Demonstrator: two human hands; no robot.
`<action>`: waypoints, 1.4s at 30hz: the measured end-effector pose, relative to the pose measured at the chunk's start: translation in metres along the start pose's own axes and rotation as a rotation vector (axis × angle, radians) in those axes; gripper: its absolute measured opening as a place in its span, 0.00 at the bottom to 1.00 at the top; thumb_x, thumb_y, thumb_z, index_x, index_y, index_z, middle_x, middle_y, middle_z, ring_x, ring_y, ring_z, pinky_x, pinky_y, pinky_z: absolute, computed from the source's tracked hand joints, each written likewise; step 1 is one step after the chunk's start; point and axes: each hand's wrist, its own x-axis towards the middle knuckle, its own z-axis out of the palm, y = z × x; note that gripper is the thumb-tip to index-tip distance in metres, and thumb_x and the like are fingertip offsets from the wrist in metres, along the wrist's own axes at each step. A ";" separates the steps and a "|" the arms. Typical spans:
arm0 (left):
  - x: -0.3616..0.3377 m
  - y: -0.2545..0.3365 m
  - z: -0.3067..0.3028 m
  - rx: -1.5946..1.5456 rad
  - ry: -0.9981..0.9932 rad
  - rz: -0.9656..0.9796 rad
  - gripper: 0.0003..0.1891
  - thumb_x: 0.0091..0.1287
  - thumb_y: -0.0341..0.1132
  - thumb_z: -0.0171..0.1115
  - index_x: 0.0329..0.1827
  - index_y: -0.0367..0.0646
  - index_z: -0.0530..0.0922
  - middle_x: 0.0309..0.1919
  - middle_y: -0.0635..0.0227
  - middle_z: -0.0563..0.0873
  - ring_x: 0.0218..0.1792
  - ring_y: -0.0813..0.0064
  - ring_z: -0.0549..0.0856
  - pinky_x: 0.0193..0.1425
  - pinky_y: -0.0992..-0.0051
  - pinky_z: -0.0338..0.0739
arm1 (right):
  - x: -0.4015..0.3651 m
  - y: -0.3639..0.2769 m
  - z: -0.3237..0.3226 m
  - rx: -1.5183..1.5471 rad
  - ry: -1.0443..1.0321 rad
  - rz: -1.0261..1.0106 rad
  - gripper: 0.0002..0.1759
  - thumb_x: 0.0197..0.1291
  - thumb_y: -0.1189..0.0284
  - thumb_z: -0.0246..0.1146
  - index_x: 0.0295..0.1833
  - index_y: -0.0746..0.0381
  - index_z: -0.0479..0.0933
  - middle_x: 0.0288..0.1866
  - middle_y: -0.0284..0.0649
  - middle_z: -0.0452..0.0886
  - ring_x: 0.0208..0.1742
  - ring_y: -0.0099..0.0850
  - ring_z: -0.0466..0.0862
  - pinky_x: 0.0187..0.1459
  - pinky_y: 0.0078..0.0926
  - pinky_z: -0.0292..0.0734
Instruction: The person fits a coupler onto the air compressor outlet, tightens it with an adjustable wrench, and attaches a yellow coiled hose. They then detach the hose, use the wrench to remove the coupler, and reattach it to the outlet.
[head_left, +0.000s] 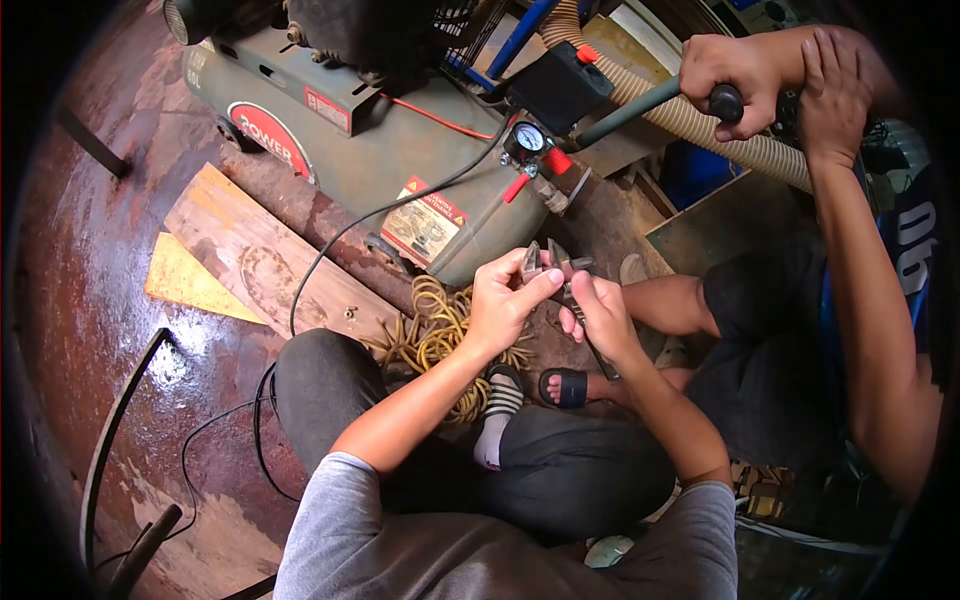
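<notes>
L hand [503, 303] & R hand [604, 318] pinch metal tool [557, 262]; compressor [350, 182] edge just ahead, floor [90, 265] spreads well L; tool btwn them.

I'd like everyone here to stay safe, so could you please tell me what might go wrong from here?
The metal tool in the left hand and right hand could slip and perhaps hit the black open-toed sandal nearby. The tangled yellow hose beside the striped sandal might snag a foot. The shiny floor looks wet, so it may be slippery.
</notes>
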 end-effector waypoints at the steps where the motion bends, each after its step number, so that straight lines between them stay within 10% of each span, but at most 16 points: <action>1: 0.000 -0.001 -0.001 0.009 0.008 0.009 0.07 0.66 0.32 0.71 0.39 0.37 0.82 0.29 0.79 0.81 0.32 0.90 0.74 0.36 0.83 0.69 | -0.003 0.000 0.007 0.106 0.035 -0.081 0.24 0.77 0.50 0.53 0.54 0.62 0.77 0.23 0.29 0.76 0.20 0.14 0.70 0.21 0.13 0.64; 32: 0.020 -0.014 -0.005 -0.018 0.024 -0.106 0.09 0.67 0.36 0.69 0.41 0.38 0.85 0.28 0.76 0.85 0.29 0.88 0.79 0.31 0.81 0.74 | 0.010 -0.005 -0.010 -0.085 0.003 0.014 0.26 0.76 0.48 0.53 0.55 0.61 0.77 0.22 0.30 0.75 0.17 0.16 0.70 0.18 0.16 0.64; 37: 0.026 -0.023 -0.006 -0.070 0.038 -0.202 0.10 0.68 0.36 0.67 0.45 0.38 0.85 0.33 0.71 0.87 0.29 0.84 0.82 0.31 0.82 0.76 | 0.006 -0.014 -0.025 0.154 -0.140 0.090 0.27 0.77 0.51 0.53 0.69 0.58 0.67 0.28 0.34 0.79 0.20 0.16 0.74 0.19 0.14 0.66; 42: 0.029 -0.027 -0.007 -0.394 0.108 -0.379 0.11 0.69 0.34 0.64 0.49 0.36 0.83 0.37 0.66 0.89 0.29 0.83 0.85 0.29 0.86 0.79 | -0.026 -0.045 -0.054 0.334 -0.394 0.021 0.44 0.67 0.73 0.59 0.83 0.58 0.45 0.59 0.63 0.76 0.45 0.36 0.85 0.43 0.29 0.83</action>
